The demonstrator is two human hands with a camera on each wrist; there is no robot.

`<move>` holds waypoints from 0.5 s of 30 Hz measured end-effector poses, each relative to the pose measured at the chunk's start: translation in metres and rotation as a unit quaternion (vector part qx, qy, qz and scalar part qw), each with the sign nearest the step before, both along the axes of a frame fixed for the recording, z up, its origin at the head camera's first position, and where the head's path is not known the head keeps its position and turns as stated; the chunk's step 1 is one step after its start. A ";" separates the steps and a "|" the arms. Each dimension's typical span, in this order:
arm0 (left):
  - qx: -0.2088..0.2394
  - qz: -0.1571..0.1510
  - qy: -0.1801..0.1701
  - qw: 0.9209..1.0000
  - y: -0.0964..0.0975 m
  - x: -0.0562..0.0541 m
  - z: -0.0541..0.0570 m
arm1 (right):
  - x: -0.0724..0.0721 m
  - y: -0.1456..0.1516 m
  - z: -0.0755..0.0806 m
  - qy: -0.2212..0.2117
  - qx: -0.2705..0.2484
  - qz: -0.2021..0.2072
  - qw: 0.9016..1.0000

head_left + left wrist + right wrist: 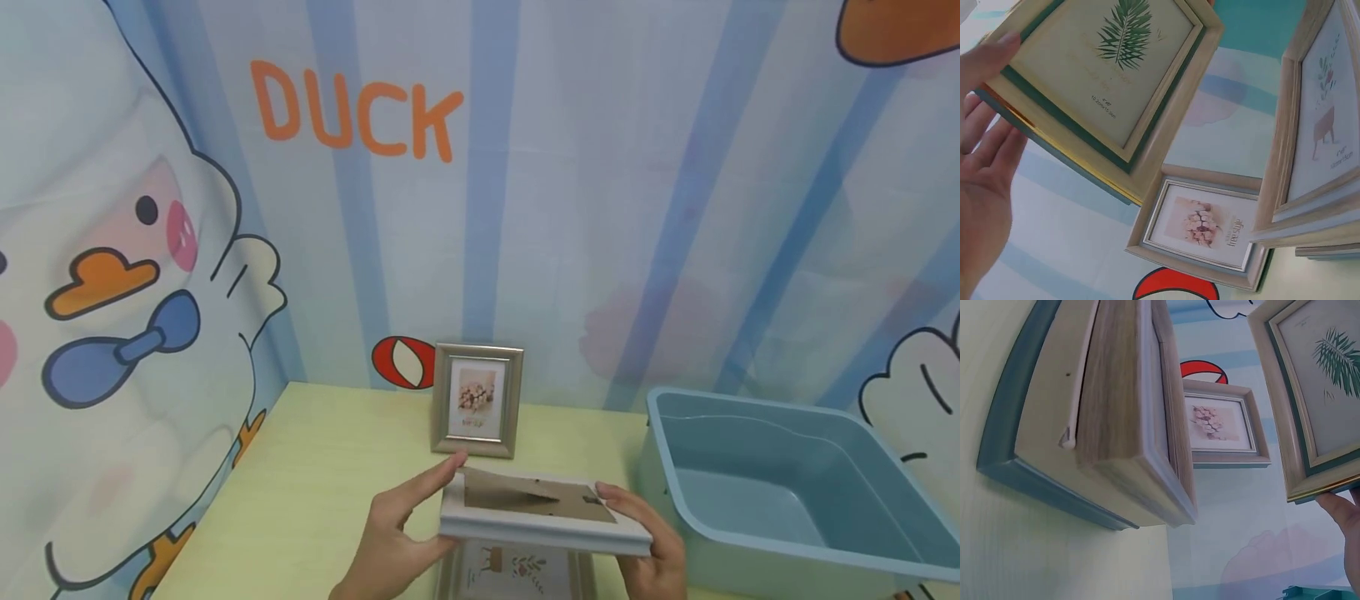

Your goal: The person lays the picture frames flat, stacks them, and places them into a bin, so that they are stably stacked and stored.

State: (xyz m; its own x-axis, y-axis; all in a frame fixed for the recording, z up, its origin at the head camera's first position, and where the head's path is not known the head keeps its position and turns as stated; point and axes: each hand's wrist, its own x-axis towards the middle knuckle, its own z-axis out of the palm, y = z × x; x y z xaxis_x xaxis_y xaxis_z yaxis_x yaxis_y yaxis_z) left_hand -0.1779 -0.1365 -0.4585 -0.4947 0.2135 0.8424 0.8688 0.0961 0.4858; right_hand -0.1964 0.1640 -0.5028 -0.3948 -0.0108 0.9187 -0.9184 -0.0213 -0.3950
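Between both hands a picture frame [543,533] is held level, its brown backing with the stand leg turned up. Its front, a green palm-leaf print [1124,37] inside a pale and dark green border, shows from below in the left wrist view. My left hand [397,529] grips the left end, thumb on one side and fingers on the other. My right hand [652,537] pinches the right end. Directly under it lies a wood-toned frame with a plant-pot print [517,575], on top of a stack of frames [1116,394].
A silver-beige frame with a flower print [477,400] stands upright at the table's back, against the striped curtain [570,208]. To the right is a blue plastic basin [750,508]. The pale yellow tabletop [322,467] extends to the left of the frames.
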 end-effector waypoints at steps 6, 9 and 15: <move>0.031 0.019 0.062 0.997 0.002 -0.002 -0.002 | -0.001 -0.001 0.002 0.012 -0.021 -0.008 1.000; 0.034 0.019 0.072 0.997 0.002 -0.001 -0.002 | -0.001 -0.001 0.002 0.012 -0.019 -0.010 1.000; 0.040 0.030 0.050 0.997 0.005 0.002 -0.010 | -0.001 0.000 0.002 0.012 -0.012 -0.011 1.000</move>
